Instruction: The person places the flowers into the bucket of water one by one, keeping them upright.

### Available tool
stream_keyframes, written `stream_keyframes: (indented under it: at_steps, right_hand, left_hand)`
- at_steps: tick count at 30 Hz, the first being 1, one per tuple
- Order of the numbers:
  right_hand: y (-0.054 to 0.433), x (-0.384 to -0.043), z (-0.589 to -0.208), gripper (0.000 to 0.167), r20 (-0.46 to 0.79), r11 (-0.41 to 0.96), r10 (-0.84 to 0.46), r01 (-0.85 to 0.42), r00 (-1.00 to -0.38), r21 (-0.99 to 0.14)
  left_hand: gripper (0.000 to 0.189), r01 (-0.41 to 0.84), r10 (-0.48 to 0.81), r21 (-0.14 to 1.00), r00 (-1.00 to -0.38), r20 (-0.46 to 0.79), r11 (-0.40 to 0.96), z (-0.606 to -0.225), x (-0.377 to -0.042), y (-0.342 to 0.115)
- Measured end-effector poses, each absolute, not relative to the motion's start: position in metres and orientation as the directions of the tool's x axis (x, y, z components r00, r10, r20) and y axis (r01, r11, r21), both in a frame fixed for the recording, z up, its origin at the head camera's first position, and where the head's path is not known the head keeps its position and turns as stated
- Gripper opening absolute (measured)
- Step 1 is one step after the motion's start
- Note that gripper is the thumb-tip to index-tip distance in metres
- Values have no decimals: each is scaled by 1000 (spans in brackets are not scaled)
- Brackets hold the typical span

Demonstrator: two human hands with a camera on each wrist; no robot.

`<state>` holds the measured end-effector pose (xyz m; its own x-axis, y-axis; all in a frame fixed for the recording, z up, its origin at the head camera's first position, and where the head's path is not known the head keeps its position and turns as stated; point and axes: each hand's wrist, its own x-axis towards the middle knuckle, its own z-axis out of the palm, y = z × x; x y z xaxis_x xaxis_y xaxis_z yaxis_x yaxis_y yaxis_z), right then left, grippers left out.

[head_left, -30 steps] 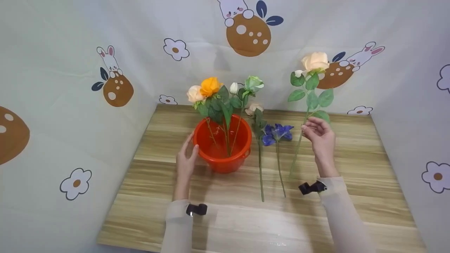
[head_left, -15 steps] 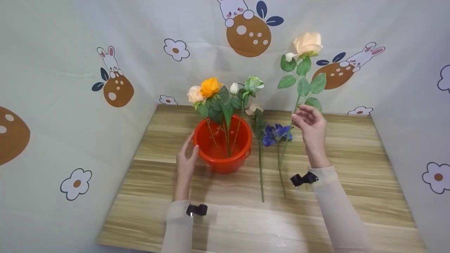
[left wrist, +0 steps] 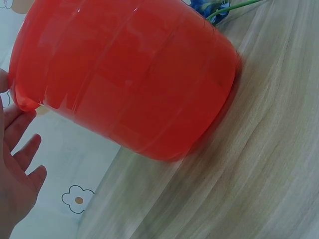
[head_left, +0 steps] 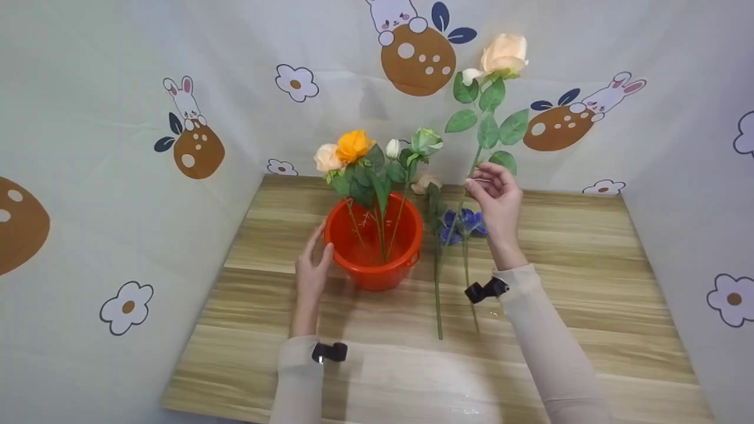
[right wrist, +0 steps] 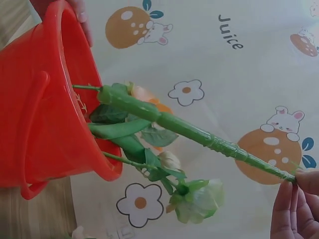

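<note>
My right hand [head_left: 498, 197] pinches the stem of a peach artificial rose [head_left: 505, 56] between thumb and fingertips. The rose stands upright with a small white bud and green leaves; its lower stem crosses in front of a blue-purple flower [head_left: 471, 222]. In the right wrist view the green stem [right wrist: 194, 133] points toward the mouth of the red bucket [right wrist: 25, 109]. My left hand [head_left: 311, 274] touches the left side of the bucket's rim with fingers extended. Inside the bucket stand an orange rose [head_left: 353, 146], a peach rose [head_left: 327, 158], a white bud [head_left: 393, 148] and a pale green rose [head_left: 426, 141].
Right of the bucket, a pale, beige-pink rose [head_left: 425, 184] lies on the wooden table [head_left: 589, 282], its long stem reaching forward beside the blue-purple flower's. Printed cloth [head_left: 235, 106] hangs behind and at both sides of the table.
My right hand has moved left and up with the peach rose, nearer the bucket. The stem's lower end has come across the blue-purple flower. My left hand and the bucket stay put.
</note>
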<state>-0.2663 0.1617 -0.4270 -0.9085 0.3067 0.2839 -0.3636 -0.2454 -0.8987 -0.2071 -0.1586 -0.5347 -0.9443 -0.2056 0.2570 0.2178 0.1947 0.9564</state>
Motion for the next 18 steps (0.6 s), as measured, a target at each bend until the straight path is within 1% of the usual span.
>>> stream_keyframes:
  at_steps: [6, 18]
  right_hand:
    - [144, -276, -429, 27, 323, -233, 313, -402, -893, -886]
    - [117, -287, -441, 27, 329, -209, 301, -398, -895, -893]
  left_hand:
    - [47, 211, -203, 961, -948, 246, 180, -534, -207, -159]
    - [47, 182, -218, 967, -951, 220, 180, -533, -207, -158]
